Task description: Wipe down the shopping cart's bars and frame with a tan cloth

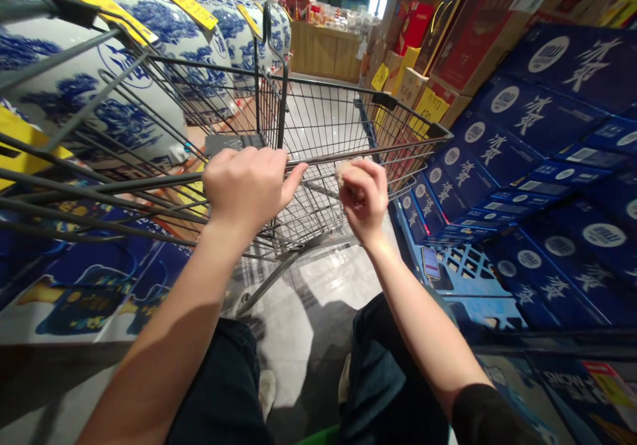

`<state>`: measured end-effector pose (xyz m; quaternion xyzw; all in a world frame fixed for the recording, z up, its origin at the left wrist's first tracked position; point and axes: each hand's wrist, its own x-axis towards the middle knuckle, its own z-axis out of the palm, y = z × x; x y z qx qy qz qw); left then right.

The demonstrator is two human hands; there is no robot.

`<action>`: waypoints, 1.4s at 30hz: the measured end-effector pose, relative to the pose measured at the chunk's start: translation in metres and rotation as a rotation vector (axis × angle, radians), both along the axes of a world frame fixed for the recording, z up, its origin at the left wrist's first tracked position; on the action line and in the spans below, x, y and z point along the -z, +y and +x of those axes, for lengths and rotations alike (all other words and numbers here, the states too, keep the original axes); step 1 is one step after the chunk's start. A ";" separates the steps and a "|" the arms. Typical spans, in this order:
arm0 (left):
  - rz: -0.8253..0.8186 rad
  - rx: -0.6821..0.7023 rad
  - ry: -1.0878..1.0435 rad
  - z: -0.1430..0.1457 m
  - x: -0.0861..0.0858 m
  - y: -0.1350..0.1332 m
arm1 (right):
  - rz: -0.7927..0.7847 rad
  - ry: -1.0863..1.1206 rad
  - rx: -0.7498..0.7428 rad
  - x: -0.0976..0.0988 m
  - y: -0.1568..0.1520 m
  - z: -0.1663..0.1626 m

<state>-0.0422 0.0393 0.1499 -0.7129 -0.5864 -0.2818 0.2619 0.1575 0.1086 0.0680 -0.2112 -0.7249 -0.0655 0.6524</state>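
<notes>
In front of me stands a black wire shopping cart [323, 117], its basket showing no goods that I can make out. My left hand [246, 183] lies closed over the cart's near rim, knuckles up and thumb stretched along it to the right. Just right of it, my right hand [364, 196] is curled with its palm side toward me. A small beige, crumpled-looking piece [342, 172] shows at its fingertips; its kind is too small to make out. Whether the right hand touches the rim behind it, I cannot tell.
Large blue-and-white porcelain jars [139, 87] line the left, near dark bars of another cart [89, 180]. Stacked blue cartons [527, 113] rise on the right beside a light-blue plastic pallet [478, 272] with a phone [430, 263] on it. Ahead is a wooden counter [326, 50].
</notes>
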 end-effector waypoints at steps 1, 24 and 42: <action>0.013 0.001 0.012 -0.001 0.001 0.000 | 0.039 -0.069 -0.014 -0.001 -0.004 -0.006; 0.069 0.031 0.065 -0.007 0.004 0.001 | -0.127 0.146 0.069 0.006 0.026 0.016; 0.061 0.034 0.035 -0.006 0.004 0.000 | -0.092 0.055 0.048 0.001 0.024 0.023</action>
